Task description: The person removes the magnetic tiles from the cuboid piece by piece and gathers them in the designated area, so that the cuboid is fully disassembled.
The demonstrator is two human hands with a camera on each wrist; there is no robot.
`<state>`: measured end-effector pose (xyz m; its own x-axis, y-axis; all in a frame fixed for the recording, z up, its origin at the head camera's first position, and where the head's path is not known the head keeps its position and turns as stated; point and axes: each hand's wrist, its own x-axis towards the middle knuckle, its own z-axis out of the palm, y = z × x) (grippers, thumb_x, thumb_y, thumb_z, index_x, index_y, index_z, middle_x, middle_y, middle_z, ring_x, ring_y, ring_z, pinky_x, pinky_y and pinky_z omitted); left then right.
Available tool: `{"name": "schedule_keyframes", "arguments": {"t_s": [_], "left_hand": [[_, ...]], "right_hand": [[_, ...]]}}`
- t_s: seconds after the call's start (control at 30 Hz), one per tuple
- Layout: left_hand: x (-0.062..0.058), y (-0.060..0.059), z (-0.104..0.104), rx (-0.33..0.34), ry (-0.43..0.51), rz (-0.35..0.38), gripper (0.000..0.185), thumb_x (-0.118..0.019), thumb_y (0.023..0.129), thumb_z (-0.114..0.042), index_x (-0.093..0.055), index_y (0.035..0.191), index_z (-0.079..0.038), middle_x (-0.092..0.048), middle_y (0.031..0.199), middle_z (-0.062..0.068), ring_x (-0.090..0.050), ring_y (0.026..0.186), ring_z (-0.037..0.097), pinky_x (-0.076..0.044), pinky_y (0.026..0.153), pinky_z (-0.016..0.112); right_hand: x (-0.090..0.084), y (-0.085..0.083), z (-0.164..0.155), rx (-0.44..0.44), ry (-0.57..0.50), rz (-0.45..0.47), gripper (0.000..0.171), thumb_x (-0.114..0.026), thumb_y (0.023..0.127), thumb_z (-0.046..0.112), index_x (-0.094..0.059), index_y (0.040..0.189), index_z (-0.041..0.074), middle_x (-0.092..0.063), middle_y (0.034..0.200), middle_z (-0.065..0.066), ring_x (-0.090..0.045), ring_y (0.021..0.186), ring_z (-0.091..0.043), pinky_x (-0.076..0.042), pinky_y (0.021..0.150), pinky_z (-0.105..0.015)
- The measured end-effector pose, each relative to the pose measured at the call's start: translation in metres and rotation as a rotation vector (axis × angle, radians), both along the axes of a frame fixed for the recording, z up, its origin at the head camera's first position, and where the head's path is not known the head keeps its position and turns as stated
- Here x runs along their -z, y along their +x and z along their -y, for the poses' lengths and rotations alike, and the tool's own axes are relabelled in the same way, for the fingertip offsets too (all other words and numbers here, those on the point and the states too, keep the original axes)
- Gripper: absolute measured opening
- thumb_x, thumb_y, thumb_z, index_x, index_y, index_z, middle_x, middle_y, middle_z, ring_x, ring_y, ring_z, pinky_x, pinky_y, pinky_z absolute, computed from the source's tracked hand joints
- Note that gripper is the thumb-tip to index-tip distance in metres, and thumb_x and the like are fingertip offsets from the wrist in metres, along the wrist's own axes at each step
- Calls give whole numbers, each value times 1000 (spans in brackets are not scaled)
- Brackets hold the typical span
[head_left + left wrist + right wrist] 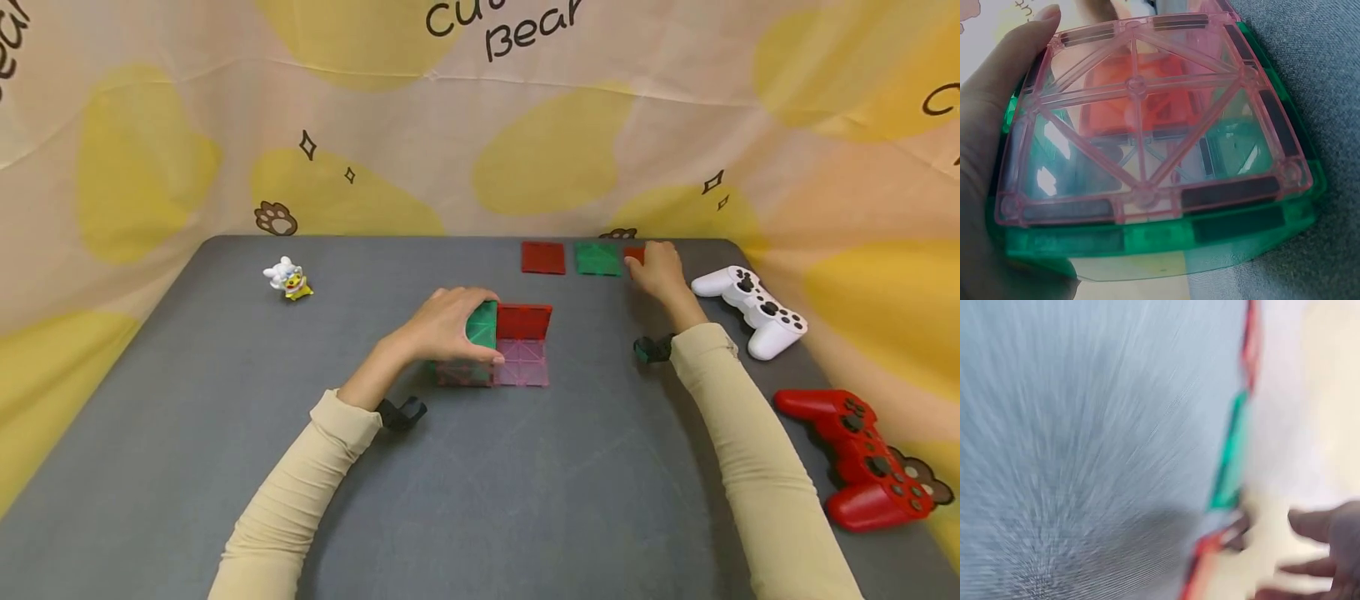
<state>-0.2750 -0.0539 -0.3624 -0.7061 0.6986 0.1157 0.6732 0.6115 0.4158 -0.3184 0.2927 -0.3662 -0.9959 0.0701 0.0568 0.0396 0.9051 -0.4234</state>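
Observation:
My left hand (pixel 446 327) grips a box of translucent magnetic tiles, thumb at the near side and fingers over the far side. One green tile (pixel 482 323) of it shows between them. In the left wrist view a pink tile (pixel 1137 85) faces the camera, with green tile edges (pixel 1154 236) around it. Joined at the right are an upright red tile (pixel 523 322) and a flat pink tile (pixel 522 362). At the back right, my right hand (pixel 662 271) reaches over a red tile (pixel 633 252), its fingers loosely extended. The right wrist view is blurred.
Along the table's back edge lie another red tile (pixel 543 257) and a green tile (pixel 597 258). A white game controller (pixel 752 310) and a red one (pixel 858 458) lie along the right edge. A small yellow-and-white figurine (pixel 288 278) stands at the back left.

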Motion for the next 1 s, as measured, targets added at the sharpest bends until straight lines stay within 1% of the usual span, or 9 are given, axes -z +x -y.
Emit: {"name": "schedule_keyframes", "arguments": {"t_s": [0.1, 0.27, 0.37, 0.53, 0.63, 0.73, 0.8, 0.9, 1.0], "left_hand": [[1, -1, 1, -11, -2, 17, 77, -69, 66, -58, -48, 127, -16, -57, 107, -2, -50, 91, 14, -34, 87, 37], [2, -3, 2, -17, -15, 23, 78, -69, 66, -59, -47, 128, -17, -57, 109, -2, -50, 92, 14, -34, 87, 37], [2, -4, 2, -13, -16, 19, 77, -68, 66, -59, -47, 128, -17, -57, 107, -2, -50, 90, 14, -35, 88, 37], [3, -4, 1, -9, -14, 15, 76, -67, 67, -59, -47, 127, -17, -57, 107, -2, -50, 90, 14, -35, 87, 36], [2, -3, 1, -13, -10, 13, 76, -68, 66, -59, -47, 127, -17, -57, 107, -2, -50, 90, 14, -34, 87, 36], [2, -2, 3, -16, -5, 6, 76, -69, 66, -58, -48, 127, -16, -57, 108, -2, -51, 91, 14, -34, 88, 36], [2, -2, 3, -14, -5, 3, 77, -69, 66, -58, -47, 127, -15, -57, 107, -1, -51, 91, 15, -34, 88, 37], [2, -1, 3, -15, -2, 10, 78, -69, 67, -58, -46, 126, -14, -57, 103, -1, -51, 90, 14, -34, 90, 37], [2, 0, 3, -21, -4, 29, 79, -69, 66, -58, -44, 126, -13, -56, 98, -1, -51, 86, 14, -34, 90, 36]], "right_hand": [[-2, 12, 23, -185, -136, -43, 46, -50, 94, 19, -43, 130, -9, -48, 127, -29, -48, 114, -44, -39, 93, -53], [12, 30, 59, -448, -399, 80, 45, -58, 89, 16, -48, 129, -3, -53, 128, -21, -53, 115, -34, -42, 95, -47], [23, 35, 71, -532, -466, 170, 41, -57, 89, 10, -50, 127, -4, -57, 124, -21, -56, 112, -31, -46, 93, -42], [33, 40, 79, -609, -541, 287, 35, -53, 88, 1, -54, 122, -5, -60, 119, -21, -59, 106, -29, -48, 86, -28], [36, 41, 81, -625, -572, 315, 33, -54, 91, 9, -56, 121, -3, -61, 118, -18, -59, 102, -23, -47, 84, -24], [37, 42, 84, -612, -599, 303, 31, -53, 92, 15, -59, 116, -3, -63, 114, -18, -59, 98, -20, -49, 86, -28], [38, 42, 86, -584, -635, 292, 27, -51, 93, 13, -61, 110, -7, -64, 109, -20, -61, 98, -20, -50, 87, -32], [39, 41, 88, -505, -715, 315, 24, -49, 94, 8, -57, 102, -13, -63, 100, -19, -63, 95, -20, -50, 86, -38], [40, 39, 89, -365, -837, 378, 27, -47, 94, 8, -52, 107, -16, -62, 92, -9, -64, 88, -16, -50, 84, -38]]}}
